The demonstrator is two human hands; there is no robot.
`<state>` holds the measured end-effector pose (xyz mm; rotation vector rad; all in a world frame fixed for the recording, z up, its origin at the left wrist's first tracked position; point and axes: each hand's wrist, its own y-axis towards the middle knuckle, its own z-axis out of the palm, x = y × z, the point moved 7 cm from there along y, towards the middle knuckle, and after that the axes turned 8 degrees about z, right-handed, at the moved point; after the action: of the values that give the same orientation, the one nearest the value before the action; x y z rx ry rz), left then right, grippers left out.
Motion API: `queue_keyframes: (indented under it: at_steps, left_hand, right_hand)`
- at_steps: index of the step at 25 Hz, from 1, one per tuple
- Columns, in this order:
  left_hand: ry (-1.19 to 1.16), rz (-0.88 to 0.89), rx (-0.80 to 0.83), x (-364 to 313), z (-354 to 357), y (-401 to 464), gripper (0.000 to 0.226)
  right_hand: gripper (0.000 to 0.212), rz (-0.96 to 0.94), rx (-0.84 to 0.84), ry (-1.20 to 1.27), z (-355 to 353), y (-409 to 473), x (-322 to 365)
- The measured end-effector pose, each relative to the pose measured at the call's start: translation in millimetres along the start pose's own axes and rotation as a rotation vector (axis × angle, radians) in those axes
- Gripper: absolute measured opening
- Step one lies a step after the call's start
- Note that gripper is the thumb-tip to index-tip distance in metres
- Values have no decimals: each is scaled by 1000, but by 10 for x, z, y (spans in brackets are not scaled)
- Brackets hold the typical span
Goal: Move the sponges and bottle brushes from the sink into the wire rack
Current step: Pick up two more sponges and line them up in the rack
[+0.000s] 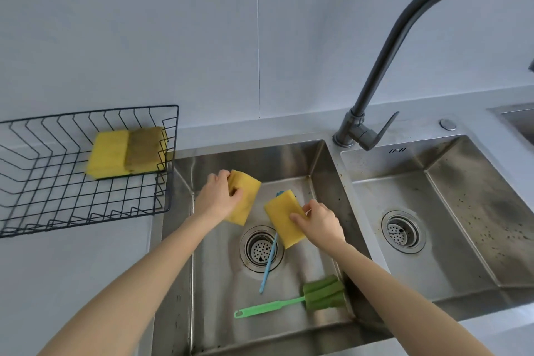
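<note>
We have each of our hands clamped on a yellow sponge over the left sink basin [185, 182]: left hand [220, 199] on one sponge [244, 199], right hand [319, 224] on another sponge [281, 218]. Left of our left hand, past the basin's edge, the wire rack [57, 205] on the bench [72, 254] holds two sponges [127, 152] at its far right corner, the rest open. Below our right hand a blue bottle brush [267, 266] crosses the drain [254, 248] and a green bottle brush [291, 300] lies near the front wall.

Two bare forearms reach in from the lower edge, with no sleeve, watch or ring on them. The left hand [218, 196] and right hand [319, 222] are ungloved, with short, unpainted nails.
</note>
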<state>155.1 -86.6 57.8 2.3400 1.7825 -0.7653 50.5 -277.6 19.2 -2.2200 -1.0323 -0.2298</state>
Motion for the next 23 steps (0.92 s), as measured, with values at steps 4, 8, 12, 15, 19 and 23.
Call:
queue_keyframes:
  at_steps: [4, 8, 12, 15, 19, 23]
  left_hand:
    - [-71, 76, -130, -109, -359, -169, 51]
    - [-102, 87, -232, -35, -670, -399, 52]
    - [-182, 63, -333, 144, -958, -644, 51]
    - [-190, 30, -391, 319, -1156, -812, 50]
    - [-219, 0, -466, 622, -1385, -1024, 46]
    - [-238, -38, -510, 994, -1584, -1230, 44]
  right_hand:
    - [41, -23, -46, 119, -213, -133, 157]
    - [41, -64, -83, 212, -378, -298, 348]
    - [44, -124, -89, 285, -450, -486, 604]
    - [44, -166, -72, 327, -427, -635, 822]
    - [43, -212, -37, 348, -319, -830, 1147]
    - [42, -252, -19, 369, -149, -1018, 1492]
